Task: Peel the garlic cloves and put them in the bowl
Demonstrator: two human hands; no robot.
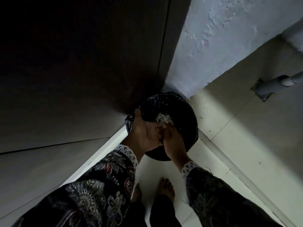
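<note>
Nearest the camera are two dark sleeves with a pale floral print and white lace cuffs, and below them two bare feet stand on the pale tiled floor.

Beyond the cuffs the two hands meet over a round bin lined with a black plastic bag. The left hand is turned palm up, its fingers loosely cupped and its thumb lying along the bin's near-left rim. The right hand comes in from the right with its back to the camera, its fingers pressed against the fingers of the left hand; whether they pinch anything between them cannot be told, as the contact is blurred. The right hand's fingers look straight rather than curled, so it reads as relaxed, but the detail is soft.

Just past the fingertips of both hands, inside the bag, lies a small heap of white papery garlic skins, touching or nearly touching the fingertips. A few pale flecks cling to the bag's inner wall further back. No peeled cloves and no bowl can be made out in this view.

Behind the bin a dark cabinet panel rises on the left, and a rough bluish-white wall on the right. Far right, a grey pipe enters the floor.
</note>
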